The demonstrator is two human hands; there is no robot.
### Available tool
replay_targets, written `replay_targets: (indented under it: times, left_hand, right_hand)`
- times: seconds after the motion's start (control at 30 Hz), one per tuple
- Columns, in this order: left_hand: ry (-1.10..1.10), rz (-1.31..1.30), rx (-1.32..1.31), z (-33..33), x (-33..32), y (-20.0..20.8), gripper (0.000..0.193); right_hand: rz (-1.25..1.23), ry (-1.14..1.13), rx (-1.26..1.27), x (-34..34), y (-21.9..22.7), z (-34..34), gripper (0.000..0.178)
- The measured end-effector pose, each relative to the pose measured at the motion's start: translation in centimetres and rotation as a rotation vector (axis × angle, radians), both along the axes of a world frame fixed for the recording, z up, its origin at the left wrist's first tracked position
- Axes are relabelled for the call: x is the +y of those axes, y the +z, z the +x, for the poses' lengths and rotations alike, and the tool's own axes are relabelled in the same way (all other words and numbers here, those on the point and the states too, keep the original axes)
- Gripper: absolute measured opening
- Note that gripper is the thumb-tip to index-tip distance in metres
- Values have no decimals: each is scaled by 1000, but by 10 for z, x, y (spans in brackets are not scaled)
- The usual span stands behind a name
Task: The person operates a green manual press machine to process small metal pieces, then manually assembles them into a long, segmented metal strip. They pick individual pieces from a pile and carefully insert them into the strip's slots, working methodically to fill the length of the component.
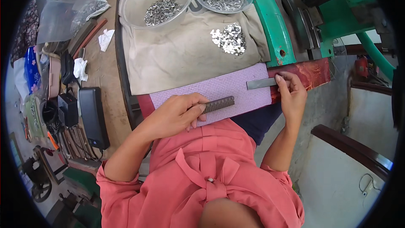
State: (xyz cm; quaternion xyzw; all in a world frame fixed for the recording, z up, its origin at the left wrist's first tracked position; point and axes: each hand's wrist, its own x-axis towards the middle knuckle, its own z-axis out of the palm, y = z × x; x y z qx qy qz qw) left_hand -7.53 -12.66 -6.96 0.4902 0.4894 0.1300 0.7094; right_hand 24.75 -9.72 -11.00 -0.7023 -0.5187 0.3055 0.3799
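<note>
My left hand (179, 113) is closed around one end of a dark, narrow bar with a row of notches (221, 103). The bar's free end points right, over a lilac woven mat (192, 90). Between the thumb and fingers of my right hand (292, 95) is the end of a flat grey metal strip (259, 84). It extends leftward over the mat's right part, apart from the notched bar. Beyond the mat, a pile of small shiny metal pieces (230, 39) lies on a beige cloth (164, 61).
Two clear round tubs, the left tub (128, 10) and the right tub (251, 0), hold small metal parts at the back. A green machine (272, 29) borders the right. On the wooden bench (107, 55) at left sit a black box (93, 116), tissues and a plastic bag (59, 19).
</note>
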Motion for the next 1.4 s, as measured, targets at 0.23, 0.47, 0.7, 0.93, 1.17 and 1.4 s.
replay_targets:
  times: [0.23,0.47,0.7,0.93,1.17,1.4]
  left_hand:
    - [79,503,344,-5,-23,1,30]
    - [28,770,512,-4,-22,1,28]
    - [48,958,634,-4,0,-4,21]
    - [34,1028,652,3,9,-18,17]
    - [68,1062,583,1,11,-23,14]
    - [74,1075,532,-4,14,-26,12]
  right_hand:
    - [92,-7,-481,-4,23,-24,22]
    - [343,340,-266,-10,26,-78,11]
    - [274,515,-397,7,15,-107,12]
    - [378,582,-561,2,18,-116,14]
    - [360,659,-715,4,19,-121,13]
    - [305,712,-414,18,33,-111,10]
